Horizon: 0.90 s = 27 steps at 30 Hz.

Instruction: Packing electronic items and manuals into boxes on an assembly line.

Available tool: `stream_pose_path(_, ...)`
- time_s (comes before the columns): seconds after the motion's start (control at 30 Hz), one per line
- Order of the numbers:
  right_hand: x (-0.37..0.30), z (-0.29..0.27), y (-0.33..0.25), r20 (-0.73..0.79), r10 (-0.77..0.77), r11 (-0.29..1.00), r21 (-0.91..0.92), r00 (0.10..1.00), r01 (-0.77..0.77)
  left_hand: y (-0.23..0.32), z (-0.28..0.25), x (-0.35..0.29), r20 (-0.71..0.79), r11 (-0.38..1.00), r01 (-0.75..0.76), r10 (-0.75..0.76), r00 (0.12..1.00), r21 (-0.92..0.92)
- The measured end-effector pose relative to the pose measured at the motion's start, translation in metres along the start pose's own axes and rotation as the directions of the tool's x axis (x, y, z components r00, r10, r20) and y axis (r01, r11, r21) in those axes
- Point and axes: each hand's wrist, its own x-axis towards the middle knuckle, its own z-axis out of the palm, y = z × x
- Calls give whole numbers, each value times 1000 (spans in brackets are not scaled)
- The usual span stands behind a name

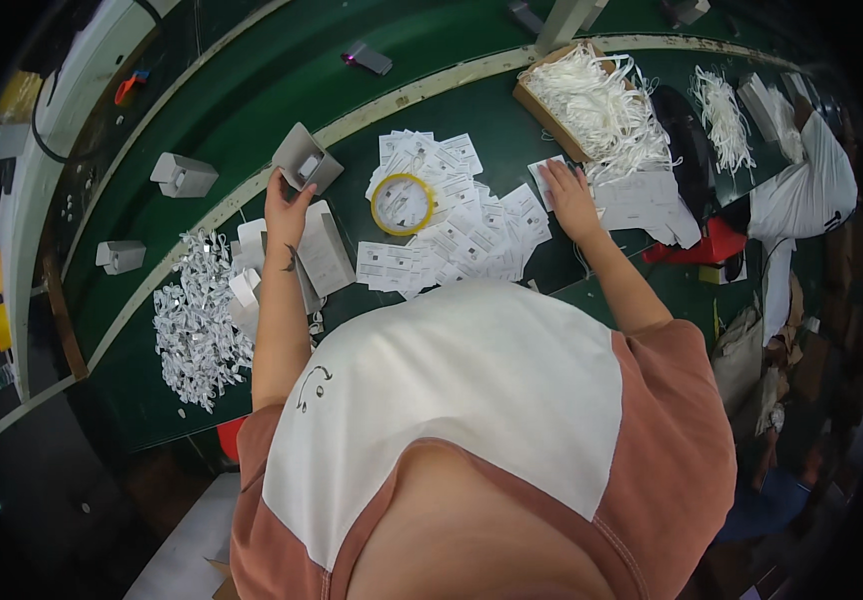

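Observation:
My left hand (289,208) grips a small open white-grey carton (300,145) by its near side, with its flaps up and a small item inside. More opened cartons (324,255) lie just below that hand. A heap of small white bundled cables (207,315) spreads to the left of my left forearm. My right hand (572,200) is laid flat, fingers stretched, with its fingertips on a small white printed card (541,176). Between my hands many printed leaflets (472,240) are scattered, and a yellow-edged roll of tape (379,217) rests on them.
A cardboard box (542,112) overflows with white straps at the back right; another bunch of straps (722,120) lies beyond it. Cartons (185,176) stand on the green surface (252,95) behind a pale rail (462,72). A white bag (802,195) sits far right.

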Motion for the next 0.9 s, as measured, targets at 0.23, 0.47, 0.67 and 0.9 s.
stream_pose_path(0.23,24,-40,-33,-195,33,994,113,980,-10,-42,-9,-4,7,999,-28,28,1000,-46)
stream_pose_path(0.47,79,-87,-143,-1,22,745,667,1000,-16,97,14,-53,-40,891,-325,355,934,316)
stream_pose_path(0.67,101,-84,-230,-18,-340,471,862,940,187,110,38,-71,103,978,-204,200,974,30)
stream_pose_path(0.9,138,-65,-242,-101,-235,480,853,967,206,59,5,-60,-268,981,-181,156,951,-71)
